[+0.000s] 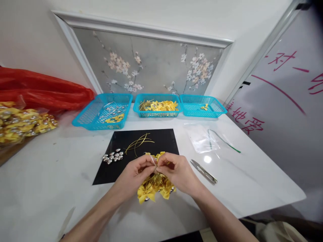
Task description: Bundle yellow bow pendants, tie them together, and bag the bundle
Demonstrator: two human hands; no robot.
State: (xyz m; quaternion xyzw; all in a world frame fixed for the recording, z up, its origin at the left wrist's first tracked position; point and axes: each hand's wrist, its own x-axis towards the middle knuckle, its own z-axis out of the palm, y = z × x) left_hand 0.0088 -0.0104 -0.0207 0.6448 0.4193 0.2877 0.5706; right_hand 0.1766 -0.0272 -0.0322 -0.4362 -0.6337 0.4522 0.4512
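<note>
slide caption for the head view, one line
Left hand and right hand pinch bundled yellow ribbon bows at their gold stems, thread snips nearby.

Far: three baskets (157,115) in a row | centre: mat (164,139), beads (116,155) on its left, ties (136,142) right of them | near: bow bundle (157,184) between left hand (137,171) and right hand (179,170) | right: snips (204,171) near, plastic bag (200,140) farther | left: bagged bows (25,121)

Glossy white table (63,158) here: three turquoise plastic baskets (157,114) line twelve o'clock, black rectangular mat (163,139) holds near centre, silver metal snips (205,172) sit between three and four!
</note>
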